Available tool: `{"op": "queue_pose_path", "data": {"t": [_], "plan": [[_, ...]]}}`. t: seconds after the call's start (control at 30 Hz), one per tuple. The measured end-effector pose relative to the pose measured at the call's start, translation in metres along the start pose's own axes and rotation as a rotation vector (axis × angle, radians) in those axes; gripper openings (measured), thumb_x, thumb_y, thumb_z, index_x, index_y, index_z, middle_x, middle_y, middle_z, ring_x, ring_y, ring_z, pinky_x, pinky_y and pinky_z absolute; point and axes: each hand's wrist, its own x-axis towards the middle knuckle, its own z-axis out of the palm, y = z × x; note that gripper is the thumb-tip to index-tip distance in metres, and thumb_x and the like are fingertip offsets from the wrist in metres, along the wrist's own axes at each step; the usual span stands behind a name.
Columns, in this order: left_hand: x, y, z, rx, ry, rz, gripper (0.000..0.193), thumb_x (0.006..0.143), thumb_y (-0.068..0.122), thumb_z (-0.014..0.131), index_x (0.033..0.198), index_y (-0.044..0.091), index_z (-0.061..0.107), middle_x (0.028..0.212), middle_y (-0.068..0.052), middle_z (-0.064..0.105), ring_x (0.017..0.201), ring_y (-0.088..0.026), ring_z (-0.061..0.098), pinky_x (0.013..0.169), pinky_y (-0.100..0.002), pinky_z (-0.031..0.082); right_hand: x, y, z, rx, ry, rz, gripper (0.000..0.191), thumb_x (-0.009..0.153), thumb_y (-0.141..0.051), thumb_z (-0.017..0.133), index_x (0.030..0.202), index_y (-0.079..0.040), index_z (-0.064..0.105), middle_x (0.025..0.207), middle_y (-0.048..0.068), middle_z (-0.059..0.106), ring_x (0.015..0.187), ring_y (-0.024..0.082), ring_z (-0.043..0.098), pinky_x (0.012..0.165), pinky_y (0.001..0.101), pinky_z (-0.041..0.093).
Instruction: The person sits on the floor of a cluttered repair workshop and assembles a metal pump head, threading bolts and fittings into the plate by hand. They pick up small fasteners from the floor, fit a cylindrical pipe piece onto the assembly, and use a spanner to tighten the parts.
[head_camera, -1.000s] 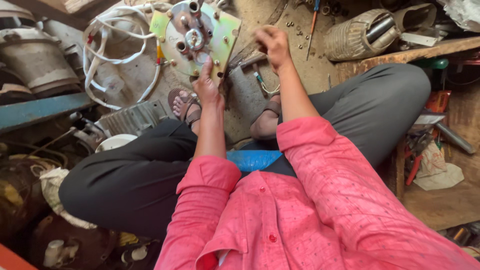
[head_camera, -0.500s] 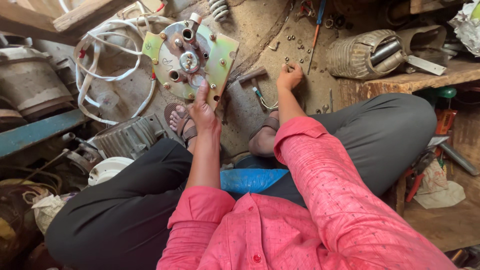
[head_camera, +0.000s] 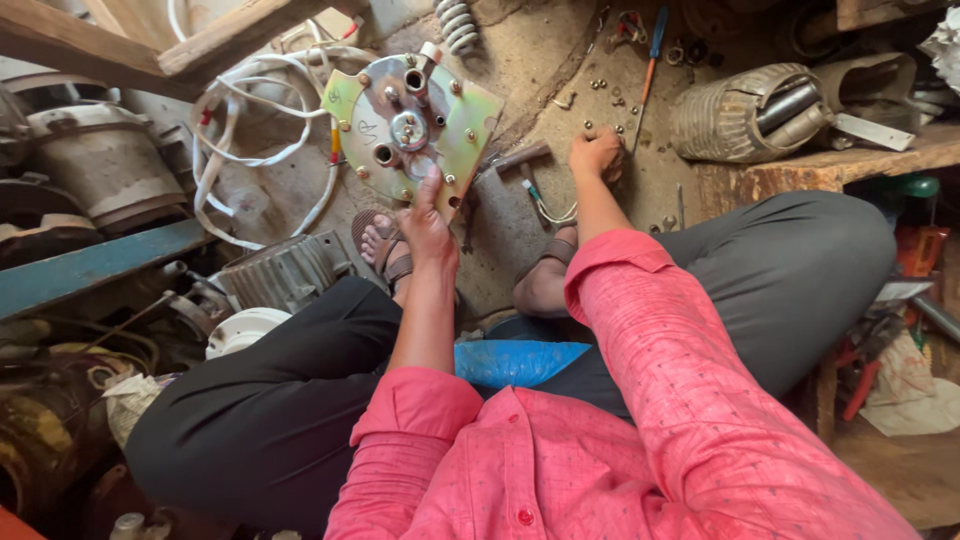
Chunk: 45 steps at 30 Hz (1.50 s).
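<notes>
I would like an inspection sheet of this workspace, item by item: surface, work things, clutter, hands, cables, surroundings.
Surface: dusty floor, person seated on it.
Work things: round metal plate with studs on a green-yellow base, tilted up; small nuts and bolts scattered on the floor.
Clutter: hammer, blue-handled screwdriver, spring, ribbed motor housing.
Hands: left hand grips the plate's lower edge; right hand is closed, down on the floor among the bolts.
Cables: white cable bundle beside the plate.
Surroundings: motor stator on a wooden bench, old motor casings at left.
</notes>
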Motion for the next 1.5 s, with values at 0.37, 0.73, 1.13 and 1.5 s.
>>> {"op": "queue_pose_path", "data": {"t": [0.37, 0.73, 1.13, 1.5], "plan": [[0.002, 0.005, 0.003, 0.035, 0.010, -0.006, 0.032, 0.091, 0.014, 0.078, 0.118, -0.002, 0.070, 0.106, -0.006, 0.074, 0.088, -0.014, 0.069, 0.076, -0.031, 0.056, 0.006, -0.074, -0.042, 1.284, -0.716, -0.004, 0.006, 0.082, -0.003, 0.066, 0.088, -0.005, 0.067, 0.080, 0.003, 0.067, 0.068, 0.009, 0.061, 0.061, 0.0242, 0.052], [0.004, 0.003, -0.009, 0.023, 0.088, -0.145, 0.032, 0.089, 0.023, 0.079, 0.107, -0.003, 0.076, 0.098, -0.009, 0.077, 0.075, -0.016, 0.074, 0.064, -0.030, 0.059, -0.021, -0.103, -0.059, 0.844, -1.031, -0.473, 0.015, 0.083, -0.008, 0.084, 0.098, -0.006, 0.081, 0.093, 0.006, 0.075, 0.087, 0.015, 0.072, 0.079, 0.0280, 0.057], [0.004, 0.002, -0.012, 0.073, 0.130, -0.204, 0.032, 0.086, 0.031, 0.081, 0.105, 0.005, 0.074, 0.089, -0.004, 0.074, 0.066, -0.014, 0.069, 0.049, -0.028, 0.050, -0.027, -0.116, -0.050, 0.636, -1.027, -0.468, 0.014, 0.082, -0.020, 0.084, 0.095, -0.014, 0.084, 0.094, 0.003, 0.077, 0.088, 0.017, 0.074, 0.085, 0.0305, 0.057], [0.007, 0.003, -0.013, 0.091, 0.108, -0.192, 0.030, 0.088, 0.030, 0.081, 0.103, 0.005, 0.075, 0.088, -0.004, 0.074, 0.065, -0.014, 0.066, 0.048, -0.028, 0.047, -0.026, -0.118, -0.068, 0.646, -0.823, -0.682, 0.021, 0.079, -0.030, 0.092, 0.093, -0.016, 0.084, 0.085, 0.002, 0.068, 0.079, 0.016, 0.068, 0.070, 0.0333, 0.053]]}}
